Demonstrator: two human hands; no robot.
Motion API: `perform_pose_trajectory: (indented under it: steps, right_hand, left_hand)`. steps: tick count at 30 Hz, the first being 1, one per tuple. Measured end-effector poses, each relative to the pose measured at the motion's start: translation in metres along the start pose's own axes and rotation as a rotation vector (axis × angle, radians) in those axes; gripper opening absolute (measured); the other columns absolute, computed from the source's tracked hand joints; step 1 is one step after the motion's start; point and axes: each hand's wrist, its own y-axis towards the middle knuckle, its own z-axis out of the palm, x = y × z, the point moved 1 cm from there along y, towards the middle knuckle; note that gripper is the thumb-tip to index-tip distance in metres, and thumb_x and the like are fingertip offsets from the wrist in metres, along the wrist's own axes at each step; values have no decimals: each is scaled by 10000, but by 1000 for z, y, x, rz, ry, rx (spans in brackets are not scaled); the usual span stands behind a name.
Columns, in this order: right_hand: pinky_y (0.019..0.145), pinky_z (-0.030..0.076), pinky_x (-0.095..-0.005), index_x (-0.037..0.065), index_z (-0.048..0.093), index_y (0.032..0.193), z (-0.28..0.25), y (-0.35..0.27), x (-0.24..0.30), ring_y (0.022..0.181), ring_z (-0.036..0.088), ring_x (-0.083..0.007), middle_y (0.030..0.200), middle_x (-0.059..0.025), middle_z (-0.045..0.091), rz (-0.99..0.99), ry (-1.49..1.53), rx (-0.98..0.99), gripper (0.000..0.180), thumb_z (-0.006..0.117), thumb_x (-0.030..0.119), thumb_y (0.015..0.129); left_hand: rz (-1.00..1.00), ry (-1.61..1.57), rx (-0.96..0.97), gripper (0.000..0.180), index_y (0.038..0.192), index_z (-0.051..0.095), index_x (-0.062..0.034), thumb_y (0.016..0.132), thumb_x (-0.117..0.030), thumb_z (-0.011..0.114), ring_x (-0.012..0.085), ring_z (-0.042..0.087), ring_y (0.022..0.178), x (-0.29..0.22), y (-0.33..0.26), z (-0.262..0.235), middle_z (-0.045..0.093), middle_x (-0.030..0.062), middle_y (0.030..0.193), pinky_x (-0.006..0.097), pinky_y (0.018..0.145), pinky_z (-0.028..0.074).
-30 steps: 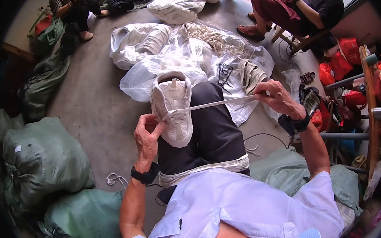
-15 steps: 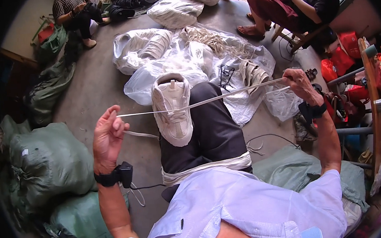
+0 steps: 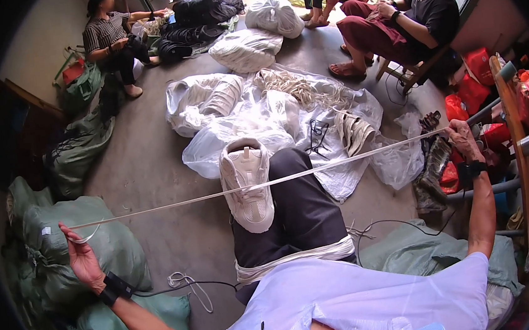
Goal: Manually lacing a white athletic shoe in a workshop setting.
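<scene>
A long off-white shoelace (image 3: pixel 166 205) is stretched taut across the view, passing over the front of a cream sneaker (image 3: pixel 256 210). At the far left my left hand (image 3: pixel 84 259) pinches one end, with a short tail of lace curling beside the fingers. My right hand (image 3: pixel 463 140) is closed on the other end, out to the right. The sneaker rests on my left thigh, opening facing away from me and toe toward me. Whether the lace runs through its eyelets I cannot tell. A bundle of white laces (image 3: pixel 298 259) lies across my lap.
White plastic sheeting (image 3: pixel 213 154) ahead bears shoe parts, laces and black glasses (image 3: pixel 317 136). Green sacks (image 3: pixel 89 243) stand at left, and another sack (image 3: pixel 410 253) lies at right. A wooden-edged rack (image 3: pixel 512 118) with red items is beside my right arm. Several people sit farther off.
Both hands have moved apart, the left out to the left and lower, the right farther right. The span of lace between them has grown much longer.
</scene>
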Motion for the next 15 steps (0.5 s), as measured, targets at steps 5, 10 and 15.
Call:
perform_pose_trajectory:
  steps: [5, 10, 15]
  right_hand:
    - [511, 347, -241, 31, 609, 790, -10, -11, -21, 561, 448, -54, 650, 35, 531, 233, 373, -3, 247, 614, 185, 983]
    - [505, 341, -224, 81, 636, 851, 8, -22, -44, 554, 453, -41, 670, 47, 547, 333, 868, -187, 185, 695, 222, 956]
    - [684, 536, -264, 86, 684, 973, 24, -29, -60, 705, 663, -127, 774, -23, 693, 378, 1464, -462, 127, 721, 199, 929]
  left_hand:
    - [52, -63, 77, 532, 1540, 269, -10, 1018, 68, 336, 283, 425, 1410, -29, -9, -4, 390, 153, 1558, 449, 1164, 394]
    - [124, -73, 87, 533, 1533, 267, 17, 1011, 73, 360, 284, 408, 1421, -76, -24, -22, 379, 171, 1560, 451, 1197, 350]
    - [182, 102, 118, 528, 1531, 275, 14, 1013, 69, 364, 289, 413, 1415, -94, -33, -42, 374, 171, 1563, 437, 1201, 354]
